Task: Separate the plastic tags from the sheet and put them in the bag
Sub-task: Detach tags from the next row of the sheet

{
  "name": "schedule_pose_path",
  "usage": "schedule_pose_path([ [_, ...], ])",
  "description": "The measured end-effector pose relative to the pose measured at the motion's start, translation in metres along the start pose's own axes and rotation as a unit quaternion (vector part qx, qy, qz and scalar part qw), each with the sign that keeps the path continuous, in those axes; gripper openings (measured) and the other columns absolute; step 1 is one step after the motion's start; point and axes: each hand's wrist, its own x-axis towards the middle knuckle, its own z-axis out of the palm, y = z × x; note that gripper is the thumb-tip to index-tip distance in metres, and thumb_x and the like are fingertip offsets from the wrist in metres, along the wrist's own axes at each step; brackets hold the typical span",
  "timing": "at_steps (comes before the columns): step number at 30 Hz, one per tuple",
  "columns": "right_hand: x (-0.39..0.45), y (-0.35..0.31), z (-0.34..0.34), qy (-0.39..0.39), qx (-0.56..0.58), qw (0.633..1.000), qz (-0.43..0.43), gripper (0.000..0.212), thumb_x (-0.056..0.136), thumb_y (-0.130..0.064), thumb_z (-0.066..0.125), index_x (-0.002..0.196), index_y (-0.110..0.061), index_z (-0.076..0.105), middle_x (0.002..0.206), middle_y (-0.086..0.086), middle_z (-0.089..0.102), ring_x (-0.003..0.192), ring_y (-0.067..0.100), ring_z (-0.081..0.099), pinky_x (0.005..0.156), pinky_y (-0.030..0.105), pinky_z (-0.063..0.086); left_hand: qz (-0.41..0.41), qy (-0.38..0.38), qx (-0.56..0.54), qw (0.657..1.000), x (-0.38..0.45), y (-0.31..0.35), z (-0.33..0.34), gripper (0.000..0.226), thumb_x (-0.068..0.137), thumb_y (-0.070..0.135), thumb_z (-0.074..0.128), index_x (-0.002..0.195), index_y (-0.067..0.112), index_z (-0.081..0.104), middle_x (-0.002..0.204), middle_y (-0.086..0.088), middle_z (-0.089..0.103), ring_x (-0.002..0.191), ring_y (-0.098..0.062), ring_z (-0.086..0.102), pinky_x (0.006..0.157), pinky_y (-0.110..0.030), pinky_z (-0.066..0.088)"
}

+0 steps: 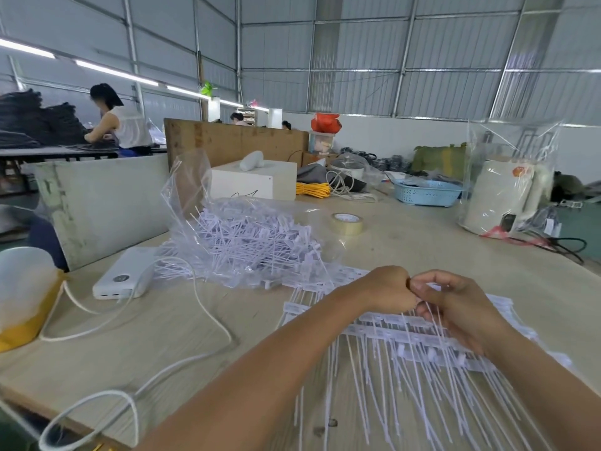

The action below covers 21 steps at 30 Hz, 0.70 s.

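Sheets of white plastic tags (390,323) lie stacked on the wooden table in front of me, their long thin tails fanning toward me. My left hand (387,289) and my right hand (455,304) meet just above the sheets, both with curled fingers pinching white tags at the same spot. Several thin tails hang down from under my right hand. To the left and farther back lies a clear plastic bag (247,236), open toward me and heaped with loose white tags.
A white power bank (125,275) with a white cable (208,317) lies left of the bag. A tape roll (347,222), a blue basket (426,192), a white box (253,180) and a bagged appliance (502,196) stand farther back. A grey board (104,203) leans at left.
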Motion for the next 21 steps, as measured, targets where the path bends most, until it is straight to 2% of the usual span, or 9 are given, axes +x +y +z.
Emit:
schedule_pose_path([
  [2, 0.001, -0.002, 0.000, 0.021, 0.013, 0.999, -0.040, 0.013, 0.085, -0.001, 0.062, 0.075, -0.004, 0.069, 0.054, 0.010, 0.064, 0.040, 0.013, 0.052, 0.041, 0.019, 0.045, -0.007, 0.024, -0.015, 1.000, 0.000, 0.001, 0.000, 0.018, 0.089, 0.022, 0.057, 0.085, 0.005, 0.053, 0.075, -0.004, 0.045, 0.070, -0.019, 0.046, 0.054, -0.027, 0.033],
  [5, 0.001, -0.002, -0.003, 0.027, 0.017, 0.998, -0.054, 0.012, 0.085, 0.000, 0.061, 0.075, -0.002, 0.067, 0.055, 0.010, 0.064, 0.043, 0.013, 0.055, 0.041, 0.020, 0.046, -0.034, 0.026, -0.002, 0.999, 0.001, -0.002, -0.001, 0.041, 0.091, 0.038, 0.056, 0.065, 0.008, 0.047, 0.063, -0.004, 0.040, 0.058, -0.018, 0.040, 0.056, -0.028, 0.029],
  [7, 0.001, 0.000, -0.004, 0.015, 0.003, 0.999, -0.047, 0.010, 0.086, -0.001, 0.060, 0.078, 0.000, 0.066, 0.058, 0.010, 0.066, 0.045, 0.012, 0.056, 0.043, 0.019, 0.047, -0.045, 0.009, -0.009, 0.999, 0.001, -0.005, -0.003, 0.039, 0.091, 0.041, 0.056, 0.075, 0.005, 0.057, 0.068, -0.005, 0.052, 0.064, -0.018, 0.049, 0.061, -0.029, 0.038],
  [9, 0.002, 0.002, -0.005, 0.003, -0.015, 0.999, -0.038, 0.010, 0.087, -0.001, 0.058, 0.082, 0.002, 0.067, 0.062, 0.011, 0.068, 0.047, 0.012, 0.057, 0.045, 0.020, 0.048, -0.047, -0.001, -0.058, 0.997, -0.001, -0.007, -0.003, 0.032, 0.091, 0.036, 0.059, 0.094, 0.004, 0.062, 0.074, -0.005, 0.061, 0.072, -0.016, 0.057, 0.069, -0.028, 0.046],
  [12, 0.001, 0.002, -0.007, -0.039, -0.076, 0.996, -0.028, 0.016, 0.092, -0.005, 0.055, 0.090, -0.002, 0.070, 0.067, 0.014, 0.066, 0.053, 0.015, 0.056, 0.052, 0.022, 0.048, -0.016, 0.036, -0.065, 0.997, -0.002, -0.010, -0.003, 0.022, 0.089, 0.026, 0.064, 0.101, 0.008, 0.064, 0.083, -0.001, 0.056, 0.080, -0.016, 0.053, 0.072, -0.025, 0.042],
  [13, 0.000, 0.002, -0.008, -0.056, -0.105, 0.993, -0.026, 0.018, 0.092, -0.007, 0.054, 0.091, -0.005, 0.071, 0.065, 0.012, 0.065, 0.055, 0.016, 0.056, 0.055, 0.024, 0.048, -0.008, 0.045, -0.059, 0.997, -0.002, -0.010, -0.003, 0.021, 0.088, 0.024, 0.064, 0.102, 0.008, 0.065, 0.085, 0.000, 0.054, 0.080, -0.015, 0.051, 0.071, -0.024, 0.040],
  [16, -0.002, 0.002, -0.010, -0.067, -0.165, 0.984, -0.024, 0.017, 0.093, -0.011, 0.055, 0.090, -0.004, 0.070, 0.058, 0.005, 0.065, 0.055, 0.015, 0.059, 0.059, 0.025, 0.049, -0.014, 0.036, -0.051, 0.998, -0.003, -0.009, -0.004, 0.014, 0.088, 0.011, 0.059, 0.096, 0.002, 0.067, 0.072, 0.000, 0.053, 0.068, -0.015, 0.050, 0.061, -0.023, 0.040],
  [18, -0.002, 0.002, -0.009, -0.046, -0.177, 0.983, -0.035, 0.016, 0.092, -0.009, 0.057, 0.086, 0.000, 0.068, 0.055, 0.005, 0.064, 0.050, 0.012, 0.059, 0.053, 0.021, 0.049, -0.028, 0.031, -0.046, 0.998, -0.002, -0.008, -0.003, 0.014, 0.087, 0.005, 0.054, 0.089, -0.002, 0.066, 0.072, -0.007, 0.057, 0.070, -0.020, 0.052, 0.064, -0.027, 0.040],
  [21, -0.003, 0.001, -0.007, -0.025, -0.193, 0.979, -0.060, 0.016, 0.090, -0.004, 0.058, 0.078, 0.004, 0.064, 0.050, 0.006, 0.062, 0.042, 0.012, 0.055, 0.046, 0.019, 0.046, -0.041, 0.027, -0.045, 0.998, -0.002, -0.007, 0.000, 0.016, 0.088, 0.008, 0.053, 0.090, -0.001, 0.065, 0.078, -0.015, 0.056, 0.072, -0.021, 0.051, 0.065, -0.028, 0.038],
])
